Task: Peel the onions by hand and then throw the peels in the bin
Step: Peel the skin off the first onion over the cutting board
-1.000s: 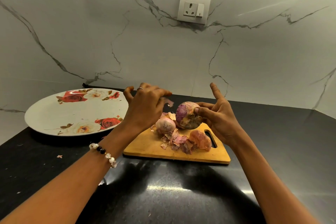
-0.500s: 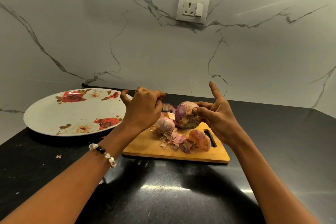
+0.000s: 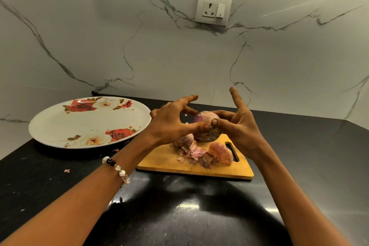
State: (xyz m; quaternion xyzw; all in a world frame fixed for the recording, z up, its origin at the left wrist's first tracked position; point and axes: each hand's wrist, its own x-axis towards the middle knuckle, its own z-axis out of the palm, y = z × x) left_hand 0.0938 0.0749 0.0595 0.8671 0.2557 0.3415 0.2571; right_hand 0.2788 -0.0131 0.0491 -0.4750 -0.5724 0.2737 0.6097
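Observation:
A purple onion with dirty skin is held above the wooden cutting board. My right hand grips it from the right with thumb and middle fingers, the index finger sticking up. My left hand meets it from the left, thumb pressed on its front, fingers arched over its top. A second onion lies on the board, half hidden behind my left wrist. A heap of pink peels lies on the board in front.
A large rose-patterned plate rests on the black counter at the left. Peel scraps dot the counter near it. A marble wall with a power socket rises behind. No bin is in view.
My left hand, which was curled to the left of the onion, has moved right and now touches the onion with thumb and spread fingers. My right hand kept its hold.

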